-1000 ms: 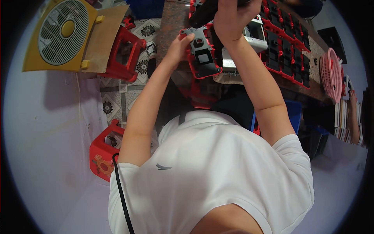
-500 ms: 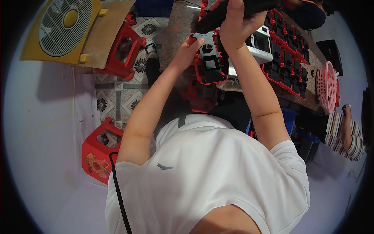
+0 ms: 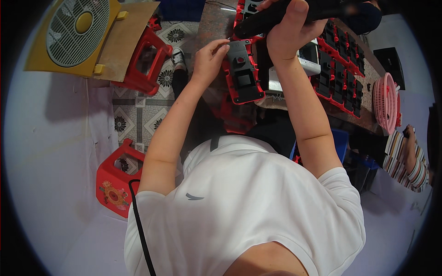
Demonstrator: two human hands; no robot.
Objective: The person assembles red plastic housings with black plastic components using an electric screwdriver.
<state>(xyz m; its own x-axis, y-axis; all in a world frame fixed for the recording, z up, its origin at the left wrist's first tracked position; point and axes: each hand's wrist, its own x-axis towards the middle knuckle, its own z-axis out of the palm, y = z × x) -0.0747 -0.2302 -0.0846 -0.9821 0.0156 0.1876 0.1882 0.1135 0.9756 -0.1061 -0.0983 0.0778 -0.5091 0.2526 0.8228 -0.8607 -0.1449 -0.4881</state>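
A red frame with a black and dark-grey plate [image 3: 243, 82] lies tilted near the table's front edge. At its upper left corner my left hand [image 3: 208, 60] holds its thumb and fingers pinched together; whether anything small is between them is hidden. My right hand [image 3: 289, 42] is wrapped round a long black tool that looks like a power screwdriver [image 3: 263, 22]. Its front end points left, just above the plate's top edge. A similar red and black unit [image 3: 249, 8] sits beyond the tool, partly covered by it.
Rows of red and black units [image 3: 338, 80] stand on the right of the table, beside a silver metal block [image 3: 309, 64]. A pink basket [image 3: 386, 102] is at the right end. Red stools [image 3: 147, 60] and a yellow fan [image 3: 83, 37] stand left. Another person's striped sleeve [image 3: 405, 158] shows right.
My left thumb has come off the plate, and the hand has moved left to its upper corner. My right hand has shifted slightly right with the tool. The plate looks darker now.
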